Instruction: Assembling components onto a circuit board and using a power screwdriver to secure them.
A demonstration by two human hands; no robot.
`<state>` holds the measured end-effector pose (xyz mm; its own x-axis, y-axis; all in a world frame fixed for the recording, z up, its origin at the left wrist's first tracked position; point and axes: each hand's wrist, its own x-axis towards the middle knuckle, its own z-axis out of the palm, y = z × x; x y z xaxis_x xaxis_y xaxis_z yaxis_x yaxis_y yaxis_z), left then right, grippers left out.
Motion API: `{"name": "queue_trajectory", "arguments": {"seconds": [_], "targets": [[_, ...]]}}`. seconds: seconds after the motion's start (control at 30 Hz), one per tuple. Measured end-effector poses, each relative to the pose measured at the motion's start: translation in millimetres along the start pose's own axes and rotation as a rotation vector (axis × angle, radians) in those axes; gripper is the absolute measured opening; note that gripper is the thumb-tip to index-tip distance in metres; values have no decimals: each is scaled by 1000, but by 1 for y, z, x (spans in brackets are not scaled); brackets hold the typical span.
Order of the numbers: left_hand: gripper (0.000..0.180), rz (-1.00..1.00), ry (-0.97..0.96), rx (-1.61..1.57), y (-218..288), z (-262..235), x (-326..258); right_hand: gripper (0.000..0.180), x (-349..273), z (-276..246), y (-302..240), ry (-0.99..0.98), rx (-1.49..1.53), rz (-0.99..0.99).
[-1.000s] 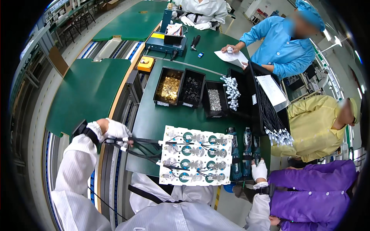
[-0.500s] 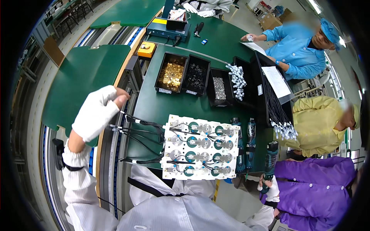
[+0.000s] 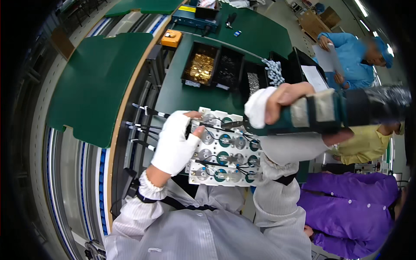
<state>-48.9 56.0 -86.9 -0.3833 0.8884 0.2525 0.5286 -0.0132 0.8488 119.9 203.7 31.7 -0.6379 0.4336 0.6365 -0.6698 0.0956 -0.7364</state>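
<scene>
My right hand (image 3: pixel 279 104), in a white fingerless glove, grips a teal and black cordless screwdriver (image 3: pixel 318 113). The driver lies nearly level, its thin nose over the upper part of a white plate assembly (image 3: pixel 208 178). The plate carries rows of round green and grey spots, clear fittings and black wires. My left hand (image 3: pixel 174 145), gloved the same way, rests at the plate's upper left edge. Its thumb and forefinger are spread apart beside the black cables (image 3: pixel 157 113), with the other fingers partly hidden. Part of the plate's right side is hidden by my right arm.
Beyond the plate stand black bins with brass-coloured parts (image 3: pixel 200 67), dark parts (image 3: pixel 227 69), silver parts (image 3: pixel 254 82) and white-tipped cables (image 3: pixel 274 71). An orange box (image 3: pixel 171 38) sits at the table's left edge, beside a conveyor with green boards (image 3: pixel 93 86). Coworkers are to the right.
My left hand has moved right from over the conveyor to the plate's edge. My right hand has raised the screwdriver from the table's right side over the plate. The view has shifted slightly.
</scene>
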Motion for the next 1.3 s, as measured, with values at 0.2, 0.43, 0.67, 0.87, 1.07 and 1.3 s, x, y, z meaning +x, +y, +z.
{"name": "queue_trajectory", "arguments": {"seconds": [0.2,0.43,0.67,0.87,1.07,1.3], "targets": [[47,-107,24,-242,-8,7,0,115,5,-3,79,-15,144,222],[52,215,-14,-73,-16,0,8,109,6,6,79,7,72,252],[49,238,-16,-152,-13,1,12,112,21,-23,98,-283,290,277],[47,236,72,-258,-28,11,8,112,10,14,92,98,66,367],[44,175,-292,-537,-17,-19,11,120,10,2,82,-231,369,252],[41,375,-172,-380,-12,-25,6,101,6,-15,83,-505,283,431]]}}
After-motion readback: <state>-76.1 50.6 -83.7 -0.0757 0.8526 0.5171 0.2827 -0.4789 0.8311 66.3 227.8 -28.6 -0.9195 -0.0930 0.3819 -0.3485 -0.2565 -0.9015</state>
